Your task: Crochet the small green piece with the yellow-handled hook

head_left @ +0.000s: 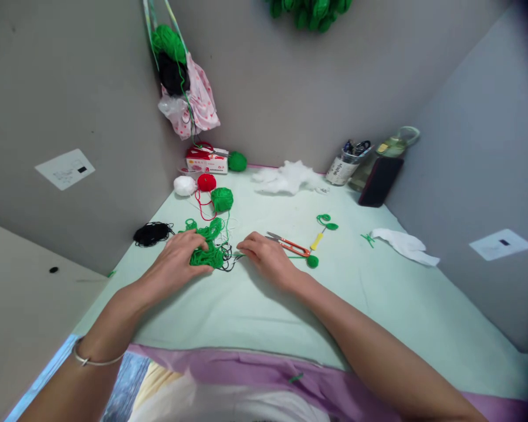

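My left hand [180,253] curls around a loose tangle of green yarn [209,255] on the table, thumb on the near side and fingers on the far side. Just right of it, my right hand [264,255] rests low with its fingers pinched at a thin yarn strand [238,255]; its colour is hard to make out. Black yarn loops [227,261] and some white strands lie between the hands. Beyond my right hand are orange thread snips [294,246], a yellow-handled crochet hook [317,241] and a small green ball [312,262].
A black yarn bundle [152,234] lies at the left edge. Behind are green [222,200], red [206,182] and white [185,186] yarn balls, a box [207,163] and white stuffing [290,177]. A pen cup [341,169], phone [381,181] and white cloth [402,245] sit right.
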`<state>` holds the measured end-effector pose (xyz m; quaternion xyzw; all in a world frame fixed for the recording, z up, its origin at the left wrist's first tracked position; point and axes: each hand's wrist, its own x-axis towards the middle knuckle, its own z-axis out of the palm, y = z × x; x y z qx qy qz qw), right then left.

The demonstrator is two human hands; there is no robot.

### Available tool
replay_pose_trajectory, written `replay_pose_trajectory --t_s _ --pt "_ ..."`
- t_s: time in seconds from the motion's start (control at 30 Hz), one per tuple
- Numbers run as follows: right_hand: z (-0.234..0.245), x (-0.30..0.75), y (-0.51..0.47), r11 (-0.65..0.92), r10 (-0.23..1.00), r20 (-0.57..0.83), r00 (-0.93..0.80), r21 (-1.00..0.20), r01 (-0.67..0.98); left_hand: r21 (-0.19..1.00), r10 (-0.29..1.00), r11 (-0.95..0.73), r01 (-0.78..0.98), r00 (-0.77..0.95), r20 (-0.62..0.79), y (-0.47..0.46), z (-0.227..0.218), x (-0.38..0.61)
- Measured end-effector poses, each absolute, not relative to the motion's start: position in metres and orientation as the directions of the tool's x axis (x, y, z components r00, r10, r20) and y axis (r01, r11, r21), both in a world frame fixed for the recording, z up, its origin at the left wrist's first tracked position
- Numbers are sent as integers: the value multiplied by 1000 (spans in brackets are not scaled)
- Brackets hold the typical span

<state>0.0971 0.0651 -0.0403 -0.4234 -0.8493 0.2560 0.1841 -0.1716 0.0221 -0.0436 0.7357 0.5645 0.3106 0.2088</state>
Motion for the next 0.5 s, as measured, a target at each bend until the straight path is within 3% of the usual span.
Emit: replay_pose_trajectory --t_s 0.2,0.5 --pt "-42 87 65 520 819 127 -560 -577 630 665 947 -297 685 125 295 24 -51 -189" --pt "-11 183 55 364 920 134 -368 -635 681 737 904 -170 654 -194 382 6 -27 -244"
